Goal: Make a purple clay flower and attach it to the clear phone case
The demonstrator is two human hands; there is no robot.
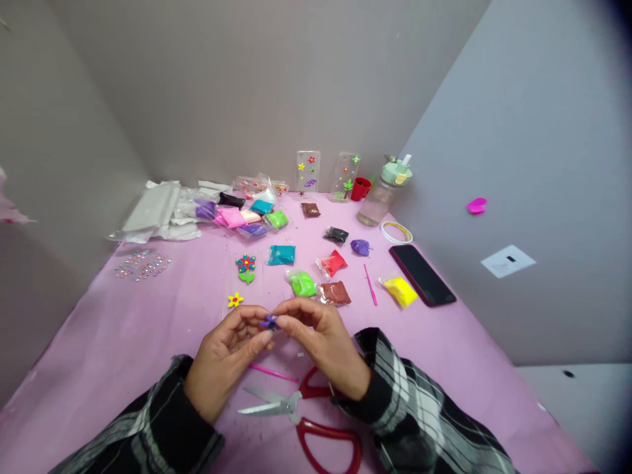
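Observation:
Between the fingertips of both hands is a small purple clay flower (269, 322) with a dark centre. My left hand (230, 352) pinches it from the left, and my right hand (316, 332) grips its right side with thumb and forefinger. Just beyond my left hand lie a yellow clay flower (236, 300) with a red middle and a red-and-teal clay flower (245, 264) on a green stem, seemingly on a clear sheet. Below my hands rest open red-handled scissors (292, 405) and a pink modelling tool (272, 373), partly hidden.
Clay packets in green (302, 284), brown (336, 293), red (334, 263), teal (282, 255) and yellow (400, 291) lie ahead. At right are a phone (422, 275), a tape roll (396, 232) and a water bottle (378, 201). Rhinestones (143, 265) and wrapped packs (153, 207) sit left.

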